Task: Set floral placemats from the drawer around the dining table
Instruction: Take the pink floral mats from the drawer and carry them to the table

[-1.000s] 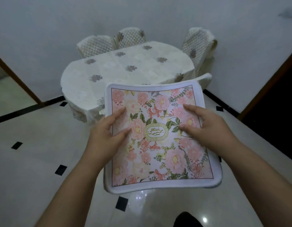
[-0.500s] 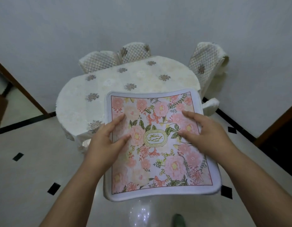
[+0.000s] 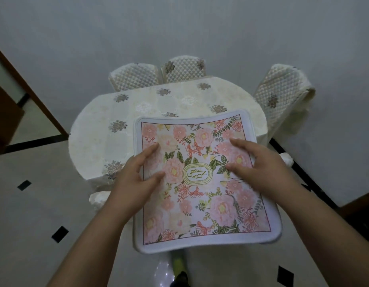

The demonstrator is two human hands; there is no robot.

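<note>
I hold a square floral placemat (image 3: 202,206), pink flowers with a white border, flat in the air in front of me. My left hand (image 3: 134,179) grips its left edge, with fingers spread on top. My right hand (image 3: 260,168) grips the right edge the same way. Whether more mats lie under it I cannot tell. The oval dining table (image 3: 158,104), under a cream cloth with flower motifs, stands just beyond, and the mat's far edge overlaps its near end in view.
Quilted chair backs stand behind the table at left (image 3: 136,79), at centre (image 3: 183,69) and at the right side (image 3: 283,96). White chair parts show at the near left (image 3: 98,198) and near right (image 3: 286,158). A brown door frame (image 3: 24,85) is at left.
I have walked closer to the table, which now looms larger and sits partly under the mat's far edge. Both hands keep the same hold on the mat.
</note>
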